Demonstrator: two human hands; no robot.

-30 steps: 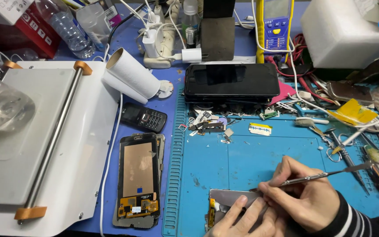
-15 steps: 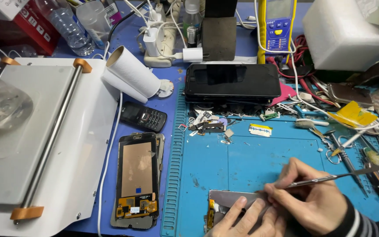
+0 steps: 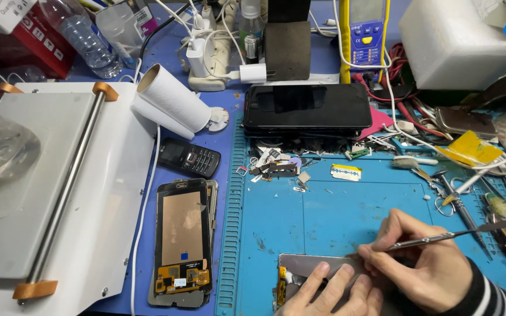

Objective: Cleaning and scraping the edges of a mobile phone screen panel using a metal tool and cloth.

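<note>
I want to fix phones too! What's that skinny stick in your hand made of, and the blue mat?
The thin silver prying tool in the right hand looks like polished steel: it gleams and keeps a slim, straight shape. The blue ridged work mat seems to be matte rubber or silicone, dull with moulded ridges.

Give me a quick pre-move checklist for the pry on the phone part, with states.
1. Left hand pinning the phone part on the blue mat: ok.
2. Right hand gripping the metal spudger pen-style: ok.
3. Spudger tip seated at the part's edge: cannot tell, fingers hide it.
4. Razor blade lies apart from both hands: ok.
5. Loose small parts lie apart from the work spot: ok.
</note>
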